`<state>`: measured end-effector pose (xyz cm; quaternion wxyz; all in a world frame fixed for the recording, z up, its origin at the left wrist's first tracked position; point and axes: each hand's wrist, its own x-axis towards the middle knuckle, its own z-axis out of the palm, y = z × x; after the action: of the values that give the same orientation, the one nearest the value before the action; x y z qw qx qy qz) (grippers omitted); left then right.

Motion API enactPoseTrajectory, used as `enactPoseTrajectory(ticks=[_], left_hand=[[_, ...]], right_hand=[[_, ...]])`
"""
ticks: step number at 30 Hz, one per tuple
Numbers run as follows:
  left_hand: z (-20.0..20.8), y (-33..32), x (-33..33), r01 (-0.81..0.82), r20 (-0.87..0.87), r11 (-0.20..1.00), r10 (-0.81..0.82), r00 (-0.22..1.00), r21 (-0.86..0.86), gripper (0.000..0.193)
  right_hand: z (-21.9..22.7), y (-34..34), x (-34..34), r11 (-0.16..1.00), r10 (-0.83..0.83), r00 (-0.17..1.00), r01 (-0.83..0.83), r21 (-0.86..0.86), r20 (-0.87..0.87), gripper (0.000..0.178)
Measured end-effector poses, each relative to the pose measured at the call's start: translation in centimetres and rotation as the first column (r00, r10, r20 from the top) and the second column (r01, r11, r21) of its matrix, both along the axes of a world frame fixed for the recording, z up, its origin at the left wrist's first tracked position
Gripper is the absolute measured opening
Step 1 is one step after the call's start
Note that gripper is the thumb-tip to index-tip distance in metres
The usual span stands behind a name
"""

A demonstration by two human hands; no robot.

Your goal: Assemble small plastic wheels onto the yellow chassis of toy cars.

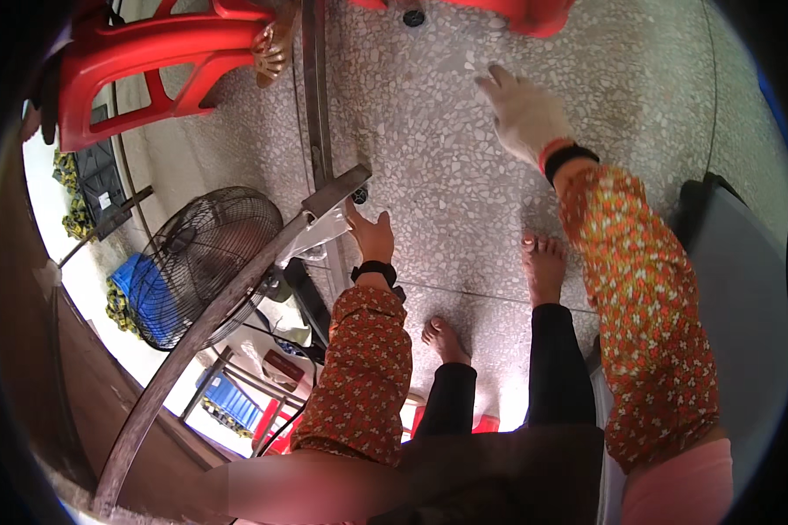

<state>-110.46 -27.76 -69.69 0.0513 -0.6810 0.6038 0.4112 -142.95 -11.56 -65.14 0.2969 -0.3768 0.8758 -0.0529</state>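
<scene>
My bare left hand (372,238) is beside the metal corner of a table frame (340,191). Its fingers look apart, close to a clear plastic bag (317,231) under the corner; I cannot make out whether they touch it. Out over the speckled floor (438,175) reaches my right hand (524,114), in a whitish glove with a red cuff. Its fingers are stretched out, and nothing shows in them. Both forearms wear orange flowered sleeves with dark bands at the wrists.
A black-caged fan (210,262) stands at the left, behind the bent table edge. Red plastic chairs (149,52) are at the upper left, with another red piece (534,13) at the top. A grey panel (735,306) rises at the right. My bare feet (543,267) are below.
</scene>
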Motion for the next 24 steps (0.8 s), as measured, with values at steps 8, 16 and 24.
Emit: enactPoseTrajectory(ticks=[8, 16, 24], left_hand=[[-1.7, -1.4, 2.6, 0.600, 0.127, 0.752, -0.590, 0.797, -0.274, 0.076], [-0.6, -0.1, 0.5, 0.698, 0.334, 0.699, -0.628, 0.703, -0.157, 0.052], [-1.0, 5.0, 2.7, 0.551, 0.129, 0.819, -0.536, 0.834, -0.158, 0.038]], right_hand=[[-4.3, -10.0, -4.3, 0.996, 0.089, 0.968, -0.091, 0.001, -0.235, 0.060], [-7.3, -10.9, -3.8, 0.987, 0.150, 0.962, -0.160, -0.023, -0.230, 0.047], [-7.1, -5.8, -1.6, 0.986, -0.012, 0.991, -0.011, -0.168, -0.136, 0.031]])
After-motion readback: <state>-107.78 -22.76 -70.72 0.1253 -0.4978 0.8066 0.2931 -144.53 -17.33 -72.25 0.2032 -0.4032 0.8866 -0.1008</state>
